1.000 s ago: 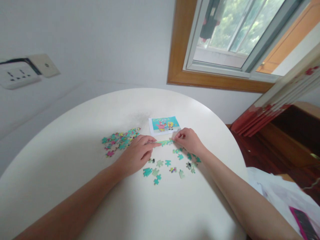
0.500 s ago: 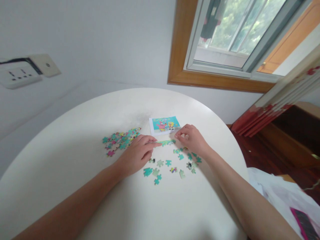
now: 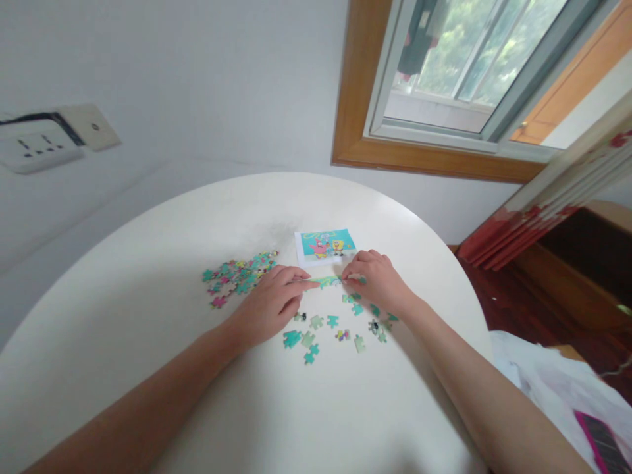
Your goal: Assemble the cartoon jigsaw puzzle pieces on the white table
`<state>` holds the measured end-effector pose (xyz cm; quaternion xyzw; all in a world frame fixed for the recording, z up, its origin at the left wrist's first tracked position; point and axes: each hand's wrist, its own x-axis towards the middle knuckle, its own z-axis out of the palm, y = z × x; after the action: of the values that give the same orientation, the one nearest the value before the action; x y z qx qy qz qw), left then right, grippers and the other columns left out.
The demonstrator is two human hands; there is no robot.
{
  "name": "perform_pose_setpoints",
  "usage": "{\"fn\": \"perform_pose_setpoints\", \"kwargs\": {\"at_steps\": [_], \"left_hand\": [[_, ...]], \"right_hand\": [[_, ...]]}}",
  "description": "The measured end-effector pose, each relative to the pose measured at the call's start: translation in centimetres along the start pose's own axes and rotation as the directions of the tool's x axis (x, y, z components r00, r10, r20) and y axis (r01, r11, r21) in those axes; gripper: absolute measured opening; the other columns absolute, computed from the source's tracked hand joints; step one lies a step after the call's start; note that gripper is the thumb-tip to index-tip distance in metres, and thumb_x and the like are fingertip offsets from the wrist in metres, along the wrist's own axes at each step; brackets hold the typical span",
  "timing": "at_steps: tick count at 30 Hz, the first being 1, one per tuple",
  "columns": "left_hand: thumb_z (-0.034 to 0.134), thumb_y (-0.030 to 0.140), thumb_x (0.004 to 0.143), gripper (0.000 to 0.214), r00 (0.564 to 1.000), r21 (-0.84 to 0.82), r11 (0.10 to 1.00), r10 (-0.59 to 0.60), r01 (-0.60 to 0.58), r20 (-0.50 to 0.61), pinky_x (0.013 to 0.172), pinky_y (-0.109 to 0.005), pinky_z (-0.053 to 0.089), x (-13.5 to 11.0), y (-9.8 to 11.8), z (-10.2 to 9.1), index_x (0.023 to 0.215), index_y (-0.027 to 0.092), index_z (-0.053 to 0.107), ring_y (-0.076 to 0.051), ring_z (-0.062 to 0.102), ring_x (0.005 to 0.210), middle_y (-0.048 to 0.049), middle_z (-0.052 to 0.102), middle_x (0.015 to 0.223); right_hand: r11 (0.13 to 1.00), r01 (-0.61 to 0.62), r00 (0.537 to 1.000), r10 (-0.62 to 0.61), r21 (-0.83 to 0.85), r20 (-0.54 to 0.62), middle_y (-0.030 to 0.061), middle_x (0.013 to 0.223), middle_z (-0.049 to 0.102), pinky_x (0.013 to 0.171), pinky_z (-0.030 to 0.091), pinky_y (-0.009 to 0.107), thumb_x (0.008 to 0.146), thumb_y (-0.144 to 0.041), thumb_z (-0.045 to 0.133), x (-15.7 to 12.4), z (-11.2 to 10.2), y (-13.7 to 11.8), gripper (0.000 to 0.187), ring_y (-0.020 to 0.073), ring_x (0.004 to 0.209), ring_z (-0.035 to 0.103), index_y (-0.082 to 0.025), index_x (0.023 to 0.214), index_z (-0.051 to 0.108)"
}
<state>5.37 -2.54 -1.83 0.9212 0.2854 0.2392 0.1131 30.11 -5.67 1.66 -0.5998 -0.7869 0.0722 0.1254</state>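
A short strip of joined teal puzzle pieces (image 3: 324, 282) lies on the round white table (image 3: 148, 263) between my hands. My left hand (image 3: 269, 304) rests on the table with its fingers curled and its index finger stretched onto the strip's left end. My right hand (image 3: 376, 280) is closed in a pinch at the strip's right end, where a small piece shows at its fingertips. Loose teal pieces (image 3: 340, 324) lie scattered just in front of both hands.
A pile of unsorted pieces (image 3: 237, 275) lies left of my left hand. A small cartoon reference picture (image 3: 323, 245) sits just beyond the hands. A wall socket (image 3: 37, 148) is at far left, a wood-framed window (image 3: 444, 85) behind, and a phone (image 3: 600, 444) on white cloth at bottom right.
My right hand drew back a little from the strip, then returned and closed at its right end. My left hand has stayed put on the strip.
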Motion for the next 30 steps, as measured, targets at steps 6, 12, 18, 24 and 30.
{"fn": "perform_pose_setpoints", "kwargs": {"at_steps": [6, 12, 18, 24, 30], "left_hand": [[0.040, 0.012, 0.089, 0.040, 1.000, -0.002, 1.000, 0.004, -0.004, 0.001, 0.094, -0.040, 0.040, -0.1, -0.1, 0.1, 0.117, 0.024, 0.065, -0.023, 0.051, 0.106, -0.0071, 0.058, 0.115], [0.040, 0.011, 0.088, 0.040, 1.000, -0.002, 1.000, -0.001, 0.001, 0.001, 0.094, -0.040, 0.041, -0.1, -0.1, 0.1, 0.118, 0.024, 0.065, -0.024, 0.050, 0.106, -0.0074, 0.058, 0.115], [0.041, 0.011, 0.088, 0.044, 1.000, 0.002, 1.000, 0.000, 0.000, 0.008, 0.095, -0.041, 0.041, -0.1, -0.1, 0.1, 0.122, 0.027, 0.062, -0.023, 0.050, 0.106, -0.0069, 0.057, 0.117], [0.040, 0.012, 0.089, 0.042, 1.000, 0.000, 1.000, 0.003, -0.003, 0.005, 0.094, -0.040, 0.041, -0.1, -0.2, 0.1, 0.120, 0.025, 0.064, -0.023, 0.050, 0.106, -0.0073, 0.058, 0.116], [0.041, 0.011, 0.088, 0.041, 1.000, -0.004, 1.000, 0.000, 0.000, -0.001, 0.095, -0.041, 0.041, -0.1, -0.1, 0.1, 0.118, 0.026, 0.065, -0.024, 0.051, 0.107, -0.0069, 0.058, 0.116]], "right_hand": [[1.000, 0.009, 1.000, -0.009, -0.006, -0.011, 0.0050, 0.098, 0.062, 0.080, 0.034, 0.032, 0.083, -0.020, 0.064, 0.0, -0.1, -0.1, 0.013, 0.0207, 0.096, 0.052, -0.026, 0.090, 0.074], [0.998, 0.047, 0.999, -0.047, 0.039, -0.010, 0.0053, 0.099, 0.063, 0.080, 0.036, 0.031, 0.085, -0.019, 0.061, -0.1, -0.3, 0.8, 0.019, 0.0194, 0.093, 0.053, -0.028, 0.095, 0.075], [0.998, 0.054, 0.997, -0.055, -0.018, -0.045, 0.0060, 0.099, 0.064, 0.080, 0.036, 0.032, 0.085, -0.017, 0.059, 0.1, 0.1, 0.9, 0.023, 0.0198, 0.092, 0.052, -0.028, 0.097, 0.074], [0.998, 0.061, 0.988, -0.055, 0.035, -0.141, 0.0059, 0.095, 0.065, 0.082, 0.039, 0.032, 0.085, -0.015, 0.058, 0.1, -0.5, 1.9, 0.022, 0.0193, 0.090, 0.054, -0.025, 0.095, 0.075], [0.984, -0.105, 0.968, 0.135, 0.146, -0.211, 0.0072, 0.088, 0.067, 0.075, 0.045, 0.029, 0.086, -0.017, 0.055, -0.7, -3.0, 5.4, 0.020, 0.0166, 0.078, 0.059, -0.018, 0.093, 0.074]]}}
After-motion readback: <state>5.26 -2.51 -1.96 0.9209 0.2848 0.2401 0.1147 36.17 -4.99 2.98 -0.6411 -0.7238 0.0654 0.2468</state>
